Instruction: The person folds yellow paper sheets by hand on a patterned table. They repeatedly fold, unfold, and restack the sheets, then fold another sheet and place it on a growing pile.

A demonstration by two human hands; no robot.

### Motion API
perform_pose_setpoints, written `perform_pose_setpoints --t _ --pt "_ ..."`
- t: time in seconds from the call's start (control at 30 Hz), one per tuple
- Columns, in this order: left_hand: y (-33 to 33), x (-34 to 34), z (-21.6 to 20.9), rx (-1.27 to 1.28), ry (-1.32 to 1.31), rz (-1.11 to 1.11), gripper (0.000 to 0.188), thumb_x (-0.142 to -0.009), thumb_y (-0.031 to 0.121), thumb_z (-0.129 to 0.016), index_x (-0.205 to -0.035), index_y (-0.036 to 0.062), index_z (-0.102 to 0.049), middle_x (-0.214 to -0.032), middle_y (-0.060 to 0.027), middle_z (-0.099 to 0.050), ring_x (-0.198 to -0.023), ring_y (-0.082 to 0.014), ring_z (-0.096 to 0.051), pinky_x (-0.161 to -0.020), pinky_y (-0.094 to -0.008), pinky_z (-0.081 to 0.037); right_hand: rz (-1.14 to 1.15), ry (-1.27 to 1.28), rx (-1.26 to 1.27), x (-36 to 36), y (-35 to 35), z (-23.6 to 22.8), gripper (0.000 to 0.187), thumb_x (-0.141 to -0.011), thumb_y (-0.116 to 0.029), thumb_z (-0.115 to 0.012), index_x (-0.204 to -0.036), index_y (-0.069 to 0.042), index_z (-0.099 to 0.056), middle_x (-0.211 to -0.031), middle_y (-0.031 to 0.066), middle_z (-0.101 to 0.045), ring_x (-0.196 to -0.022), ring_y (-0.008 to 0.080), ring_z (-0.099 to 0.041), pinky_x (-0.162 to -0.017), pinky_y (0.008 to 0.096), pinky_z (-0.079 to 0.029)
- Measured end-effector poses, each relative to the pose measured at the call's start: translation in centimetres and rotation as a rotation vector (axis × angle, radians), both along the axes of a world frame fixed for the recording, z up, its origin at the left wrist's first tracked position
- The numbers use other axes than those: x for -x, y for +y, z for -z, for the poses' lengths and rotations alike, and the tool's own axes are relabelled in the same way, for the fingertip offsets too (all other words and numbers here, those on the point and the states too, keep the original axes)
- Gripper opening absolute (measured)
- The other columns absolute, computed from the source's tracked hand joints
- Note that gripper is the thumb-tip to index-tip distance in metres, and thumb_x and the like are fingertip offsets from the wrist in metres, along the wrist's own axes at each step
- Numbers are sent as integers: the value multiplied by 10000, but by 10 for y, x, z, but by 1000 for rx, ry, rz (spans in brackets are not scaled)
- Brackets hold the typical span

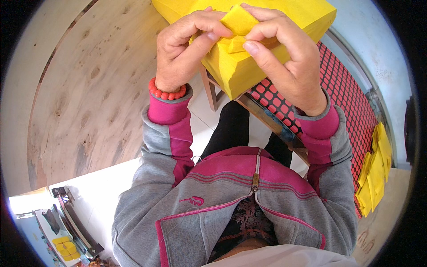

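Note:
Both hands meet at the top middle around a small folded piece of yellow cloth (240,20), which looks like felt. My left hand (184,51) pinches its left side between thumb and fingers, a red bead bracelet (167,93) round that wrist. On the other side, my right hand (289,58) grips the piece with thumb and forefinger. Directly beneath lies a large yellow cloth-covered block (233,73) with a squared corner toward me. A second yellow fold shows under the piece; whether it belongs to the same cloth I cannot tell.
A wooden board (93,89) spans the left side. To the right runs a red-and-black patterned cloth (347,93), with several yellow cloth pieces (372,173) heaped at its far right edge. A wooden leg (210,91) stands below the block. Rounded yellow pieces (66,248) lie at the lower left.

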State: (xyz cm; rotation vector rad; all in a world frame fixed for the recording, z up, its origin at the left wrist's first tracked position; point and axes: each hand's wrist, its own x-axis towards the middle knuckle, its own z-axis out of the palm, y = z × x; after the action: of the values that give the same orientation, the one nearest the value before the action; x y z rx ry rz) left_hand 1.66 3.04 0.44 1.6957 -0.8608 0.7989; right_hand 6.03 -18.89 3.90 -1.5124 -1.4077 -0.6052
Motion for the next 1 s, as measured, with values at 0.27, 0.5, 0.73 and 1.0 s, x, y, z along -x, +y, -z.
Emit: perform_pose_setpoints --t 0.27,0.5,0.73,1.0 --pt "8 -2 -1 -17 32 57 222 -851 39 -569 -1036 -27 -672 -1098 -124 -680 -1117 -227 -592 -1162 -445 -282 -41 6 4 -4 2 0 93 -884 -41 -675 -917 23 -615 -1013 235 -654 -965 327 -678 -884 365 -512" --pt "-1 4 -6 -33 32 14 199 -853 20 -606 -1038 -17 -671 -1068 -104 -676 -1074 -205 -593 -1153 -431 -300 -60 36 -31 -5 2 3 86 -903 -40 -651 -919 30 -604 -982 240 -654 -966 332 -678 -882 370 -513" --pt "-6 2 -8 -6 -22 -67 141 -814 46 -755 -947 24 -712 -1019 -105 -719 -1005 -213 -659 -982 -365 -459 79 129 25 4 -4 2 77 -903 -33 -647 -938 27 -615 -1031 245 -665 -968 300 -682 -850 347 -524" --pt "-15 5 -1 71 19 -203 137 -893 -10 -685 -1027 -12 -656 -1010 -69 -689 -972 -148 -627 -928 -314 -486 -19 68 -353 -1 -5 -9 127 -906 -90 -653 -969 20 -633 -1227 259 -629 -1093 276 -654 -917 347 -519"
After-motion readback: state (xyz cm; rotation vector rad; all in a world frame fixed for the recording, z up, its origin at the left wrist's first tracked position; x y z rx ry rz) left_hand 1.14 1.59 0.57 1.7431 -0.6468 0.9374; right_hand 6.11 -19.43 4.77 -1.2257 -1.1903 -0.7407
